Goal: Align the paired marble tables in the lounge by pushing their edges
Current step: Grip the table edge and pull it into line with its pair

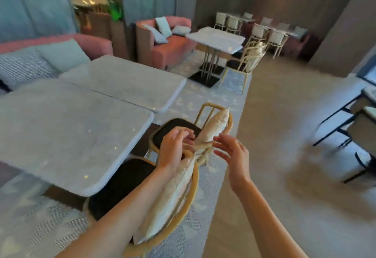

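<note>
While both arms reached out over the chairs, the left hand point(174, 147) hovered above the spot where two chair backs met, its fingers loosely curled, and whether it had hold of anything there could not be told through the blur. The right hand point(234, 153) sat just at three o'clock of it, fingers spread and relaxed, gripping nothing, fingertips close to the cream cushion of the far chair point(215, 124).

And the tables! The near marble table point(67, 133) lay at nine o'clock of the hands, with the far marble table point(126, 80) beyond it at about eleven o'clock. Their long edges ran side by side with a thin dark seam between, and the far one jutted further out at three o'clock, so the ends sat stepped. Neither hand was touching either top.

The near chair point(177, 194), gold-framed with a black seat and cream back cushion, was tucked against the near table's corner, at six o'clock of the left hand. Pink sofas point(168, 48) with pale blue cushions stood at twelve o'clock behind the tables, and another marble table point(216, 39) stood well apart at one o'clock.
</note>
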